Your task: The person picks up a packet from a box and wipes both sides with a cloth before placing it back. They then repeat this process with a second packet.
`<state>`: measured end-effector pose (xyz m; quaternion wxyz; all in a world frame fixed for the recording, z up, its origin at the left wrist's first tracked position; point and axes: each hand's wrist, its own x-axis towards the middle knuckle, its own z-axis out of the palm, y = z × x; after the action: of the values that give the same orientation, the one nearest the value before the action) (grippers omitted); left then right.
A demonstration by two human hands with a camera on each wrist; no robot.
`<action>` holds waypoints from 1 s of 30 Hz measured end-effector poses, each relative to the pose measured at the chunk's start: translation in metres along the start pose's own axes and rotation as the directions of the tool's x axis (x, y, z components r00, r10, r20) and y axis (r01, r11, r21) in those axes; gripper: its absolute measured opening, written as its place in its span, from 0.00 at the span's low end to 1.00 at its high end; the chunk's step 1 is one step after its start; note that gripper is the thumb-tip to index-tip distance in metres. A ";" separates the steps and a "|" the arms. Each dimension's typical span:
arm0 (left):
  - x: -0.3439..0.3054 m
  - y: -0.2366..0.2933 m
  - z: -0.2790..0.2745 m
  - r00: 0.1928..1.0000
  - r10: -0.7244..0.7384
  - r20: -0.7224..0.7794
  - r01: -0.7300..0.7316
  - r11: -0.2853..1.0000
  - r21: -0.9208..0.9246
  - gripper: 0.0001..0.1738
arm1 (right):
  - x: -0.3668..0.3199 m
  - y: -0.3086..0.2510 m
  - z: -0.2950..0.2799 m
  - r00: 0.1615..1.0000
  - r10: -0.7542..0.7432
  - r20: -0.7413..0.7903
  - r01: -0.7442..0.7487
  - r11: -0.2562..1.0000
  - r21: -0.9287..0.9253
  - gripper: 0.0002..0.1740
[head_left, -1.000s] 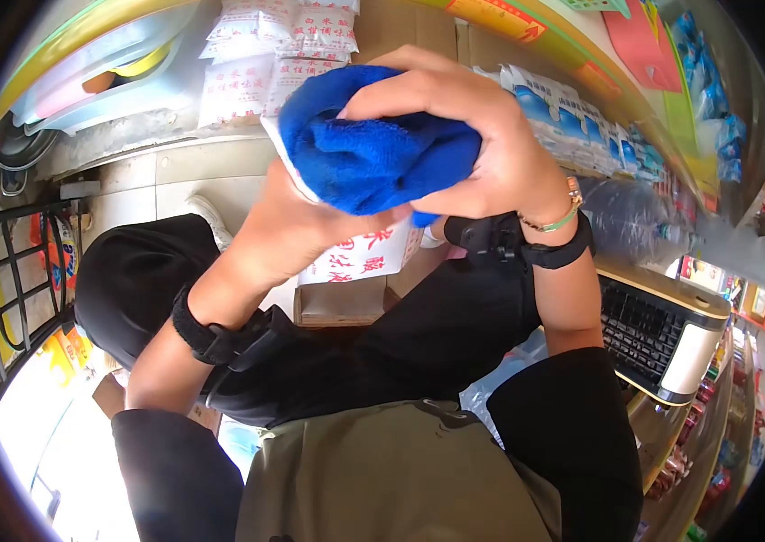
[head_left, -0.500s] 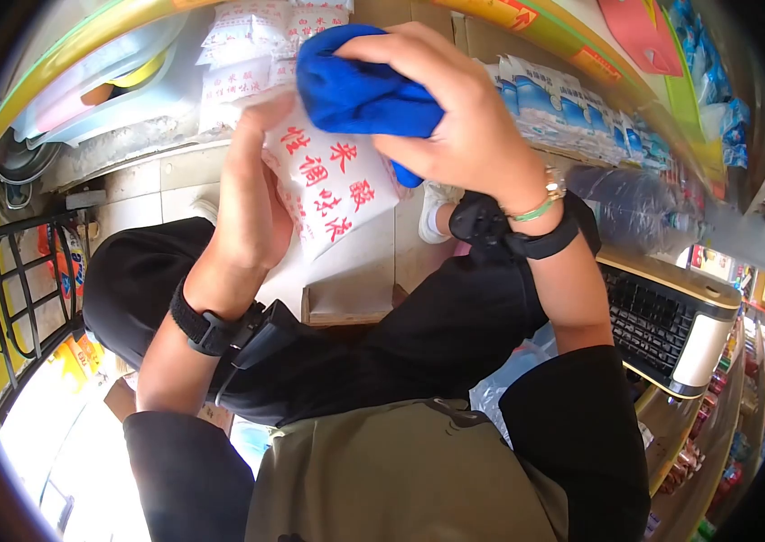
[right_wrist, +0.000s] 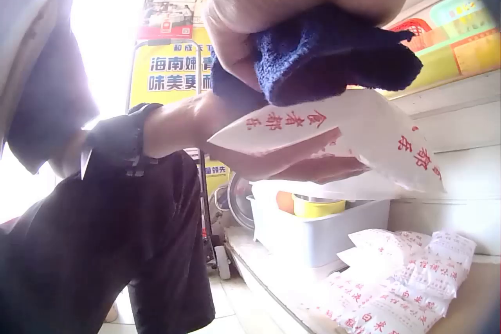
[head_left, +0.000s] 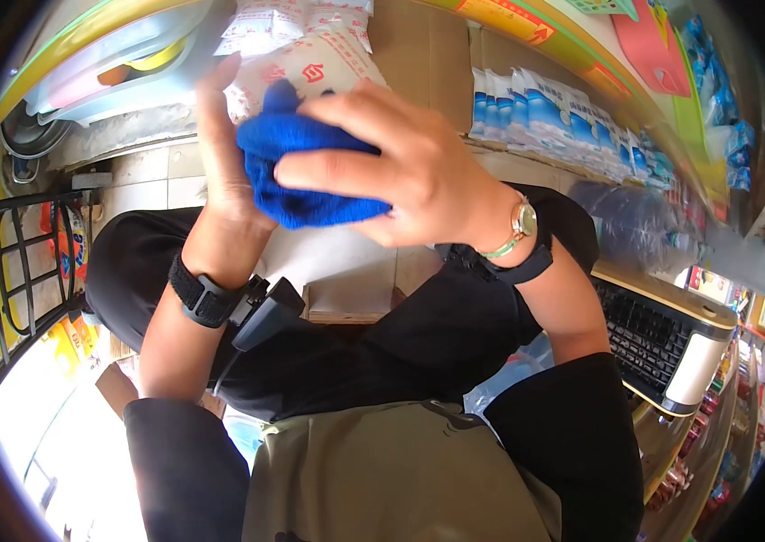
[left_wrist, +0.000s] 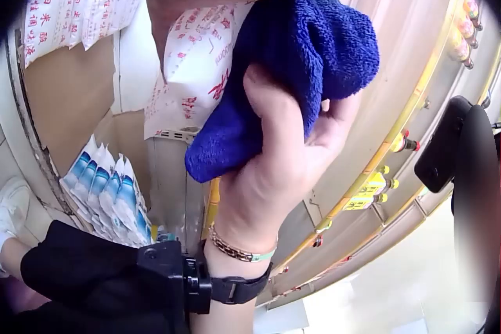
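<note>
My left hand (head_left: pixel 229 176) holds a soft white vinegar bag (right_wrist: pixel 368 126) with red print, its fingers lying along the underside in the right wrist view. In the head view one left finger points up, away from my body. My right hand (head_left: pixel 432 167) grips a bunched blue cloth (head_left: pixel 265 135), fingers spread over its top. The cloth lies against the bag and overlaps my left palm in the head view. The left wrist view shows the right thumb (left_wrist: pixel 274 115) pressed into the cloth, with part of the bag beyond it.
More white vinegar bags (right_wrist: pixel 415 279) lie on the low ledge ahead, near a plastic bin (right_wrist: pixel 344 228). Blue-and-white packets (head_left: pixel 572 117) stand to their right. A black metal rack (head_left: pixel 21 271) is at left, a keyboard (head_left: pixel 644 325) at right. Below the hands are tiles and a cardboard piece (head_left: pixel 346 303).
The cloth was lifted toward the upper right, baring the printed bag, and has come back down and left. The bag's printed face, turned toward me half a second ago, now extends away from me.
</note>
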<state>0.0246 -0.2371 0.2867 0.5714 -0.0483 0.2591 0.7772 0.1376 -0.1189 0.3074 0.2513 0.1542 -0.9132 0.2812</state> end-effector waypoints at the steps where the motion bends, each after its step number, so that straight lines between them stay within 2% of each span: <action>1: -0.002 -0.002 0.004 0.993 0.041 -0.110 -0.036 0.998 0.046 0.37 | -0.001 -0.001 0.002 0.999 -0.008 0.038 0.009 1.000 -0.024 0.32; 2: -0.002 -0.002 0.005 0.986 0.109 -0.129 -0.096 0.990 0.104 0.36 | -0.002 -0.004 0.001 0.998 -0.015 0.065 0.017 0.999 -0.033 0.31; 5: 0.004 0.006 0.004 0.994 0.081 -0.070 -0.071 0.988 0.135 0.32 | -0.005 -0.007 -0.001 0.993 -0.029 0.111 0.035 0.998 -0.045 0.28; 6: 0.007 0.007 0.004 0.985 0.141 -0.098 -0.127 0.983 0.132 0.28 | -0.006 -0.007 -0.002 0.991 -0.038 0.129 0.045 0.998 -0.048 0.26; 7: 0.009 0.008 0.003 0.985 0.141 -0.098 -0.128 0.983 0.132 0.28 | -0.007 -0.006 -0.004 0.991 -0.039 0.129 0.045 0.998 -0.048 0.26; 9: 0.011 0.011 0.002 0.964 0.252 -0.086 -0.227 0.947 0.228 0.25 | -0.008 -0.004 -0.007 0.983 -0.050 0.174 0.063 0.995 -0.071 0.14; 13: 0.014 0.008 0.001 0.948 0.304 -0.094 -0.286 0.943 0.172 0.24 | -0.009 0.004 -0.019 0.985 -0.018 0.172 0.031 0.997 -0.074 0.18; 15: 0.015 0.009 -0.002 0.957 0.278 -0.080 -0.261 0.949 0.176 0.24 | -0.009 0.007 -0.026 0.992 0.021 0.122 -0.009 0.996 -0.094 0.24; 21: 0.015 0.007 0.001 0.969 0.237 -0.067 -0.233 0.971 0.059 0.27 | -0.008 0.014 -0.038 0.982 0.163 -0.095 -0.168 0.985 -0.046 0.27; 23: 0.013 0.006 0.004 0.967 0.242 -0.075 -0.238 0.970 0.057 0.28 | -0.006 0.015 -0.042 0.978 0.153 -0.140 -0.163 0.984 -0.065 0.27; 25: 0.013 0.005 0.004 0.976 0.217 -0.017 -0.216 0.976 0.019 0.29 | -0.004 0.016 -0.044 0.973 0.137 -0.185 -0.154 0.985 -0.082 0.26; 26: 0.014 0.003 0.006 0.973 0.224 -0.050 -0.223 0.975 0.013 0.30 | -0.003 0.018 -0.044 0.961 0.128 -0.247 -0.156 0.983 -0.099 0.26; 28: 0.013 0.000 0.008 0.975 0.220 -0.017 -0.221 0.975 -0.029 0.30 | -0.002 0.022 -0.042 0.936 0.113 -0.335 -0.160 0.980 -0.116 0.26; 30: 0.013 -0.002 0.006 0.979 0.203 0.021 -0.200 0.974 -0.103 0.31 | 0.000 0.019 -0.038 0.942 0.115 -0.315 -0.168 0.975 -0.146 0.26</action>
<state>0.0231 -0.2229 0.2869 0.4907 -0.0381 0.2142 0.8437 0.1442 -0.0809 0.3263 0.3803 0.0205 -0.8931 0.2397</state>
